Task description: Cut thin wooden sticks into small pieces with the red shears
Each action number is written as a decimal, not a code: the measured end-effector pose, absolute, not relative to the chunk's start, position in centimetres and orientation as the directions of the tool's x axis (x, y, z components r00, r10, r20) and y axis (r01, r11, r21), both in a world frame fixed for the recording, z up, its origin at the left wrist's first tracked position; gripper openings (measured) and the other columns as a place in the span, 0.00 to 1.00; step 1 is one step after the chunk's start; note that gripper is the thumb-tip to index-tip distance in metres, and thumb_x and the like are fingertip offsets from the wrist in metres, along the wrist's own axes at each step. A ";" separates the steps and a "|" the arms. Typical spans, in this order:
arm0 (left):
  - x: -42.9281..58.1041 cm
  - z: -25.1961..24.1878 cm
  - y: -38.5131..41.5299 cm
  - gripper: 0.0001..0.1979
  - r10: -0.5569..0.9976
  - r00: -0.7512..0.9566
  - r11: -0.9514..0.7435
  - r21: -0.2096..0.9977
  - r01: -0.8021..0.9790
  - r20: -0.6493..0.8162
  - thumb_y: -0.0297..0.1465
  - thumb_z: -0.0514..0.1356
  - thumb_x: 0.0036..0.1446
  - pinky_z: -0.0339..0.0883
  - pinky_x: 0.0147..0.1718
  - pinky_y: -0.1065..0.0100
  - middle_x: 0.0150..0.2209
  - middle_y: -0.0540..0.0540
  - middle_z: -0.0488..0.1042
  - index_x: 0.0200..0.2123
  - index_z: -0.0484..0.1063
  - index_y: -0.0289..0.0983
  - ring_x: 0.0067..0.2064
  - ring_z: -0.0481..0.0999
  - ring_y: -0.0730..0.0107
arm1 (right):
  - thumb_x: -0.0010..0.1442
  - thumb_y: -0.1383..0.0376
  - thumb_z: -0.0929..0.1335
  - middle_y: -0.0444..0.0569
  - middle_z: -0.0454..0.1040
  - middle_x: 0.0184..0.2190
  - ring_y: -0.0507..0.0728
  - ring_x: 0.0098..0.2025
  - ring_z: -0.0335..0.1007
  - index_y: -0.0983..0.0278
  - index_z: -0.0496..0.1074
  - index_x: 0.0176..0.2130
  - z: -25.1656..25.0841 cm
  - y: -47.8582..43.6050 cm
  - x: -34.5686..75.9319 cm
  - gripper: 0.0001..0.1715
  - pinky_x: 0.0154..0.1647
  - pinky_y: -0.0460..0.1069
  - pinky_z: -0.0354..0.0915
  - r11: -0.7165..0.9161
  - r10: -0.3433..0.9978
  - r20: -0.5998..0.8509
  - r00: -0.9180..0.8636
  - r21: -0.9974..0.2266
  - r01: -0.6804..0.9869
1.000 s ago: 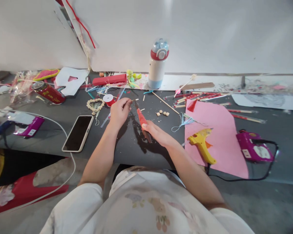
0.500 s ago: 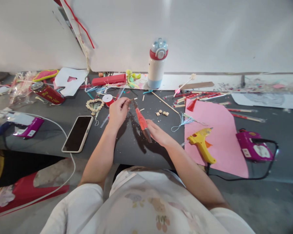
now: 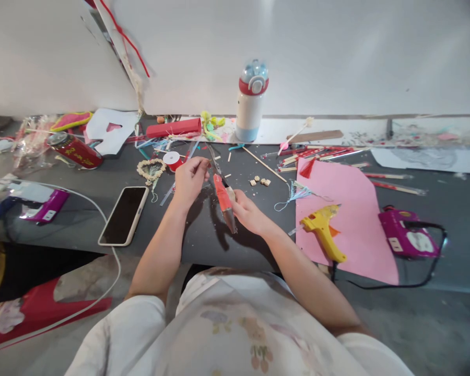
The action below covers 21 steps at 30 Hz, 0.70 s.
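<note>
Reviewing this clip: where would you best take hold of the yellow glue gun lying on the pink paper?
Grip the glue gun by its handle, coming from the near side. It lies flat on the pink paper, handle pointing toward the person, cord leaving its end. The nozzle points left and may be hot, so stay off it.

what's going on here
A person sits at a cluttered craft table. The right hand holds a red tool, its metal tip pointing up beside the left hand. The left hand pinches a small piece, too thin to identify. A glue gun lies on pink paper to the right, and a phone lies to the left.
</note>
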<state>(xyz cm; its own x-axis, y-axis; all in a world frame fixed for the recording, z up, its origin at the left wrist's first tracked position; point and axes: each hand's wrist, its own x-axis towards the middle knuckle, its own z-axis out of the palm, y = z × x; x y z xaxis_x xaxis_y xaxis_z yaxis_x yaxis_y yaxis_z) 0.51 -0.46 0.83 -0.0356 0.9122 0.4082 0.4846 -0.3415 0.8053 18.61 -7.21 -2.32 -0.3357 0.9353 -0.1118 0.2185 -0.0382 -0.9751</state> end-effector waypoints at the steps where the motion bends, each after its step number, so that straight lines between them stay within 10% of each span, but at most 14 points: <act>1: 0.5 0.8 -0.4 0.16 0.914 -0.042 -0.337 0.814 0.473 0.403 0.41 0.58 0.62 0.60 0.23 0.73 0.17 0.52 0.68 0.25 0.70 0.38 0.20 0.67 0.75 | 0.62 0.46 0.64 0.54 0.73 0.43 0.61 0.44 0.70 0.63 0.64 0.45 -2.2 -7.2 18.6 0.25 0.47 0.57 0.66 -0.066 0.935 -0.141 -0.326 -0.971 0.230; 21: 0.6 0.7 -0.3 0.23 0.943 -0.043 -0.280 0.856 0.435 0.330 0.53 0.56 0.61 0.60 0.20 0.70 0.18 0.52 0.67 0.27 0.69 0.39 0.20 0.66 0.75 | 0.62 0.48 0.63 0.54 0.71 0.44 0.62 0.47 0.69 0.62 0.61 0.44 -0.9 -7.5 18.7 0.22 0.50 0.58 0.63 -0.090 0.921 -0.188 -0.341 -0.955 0.284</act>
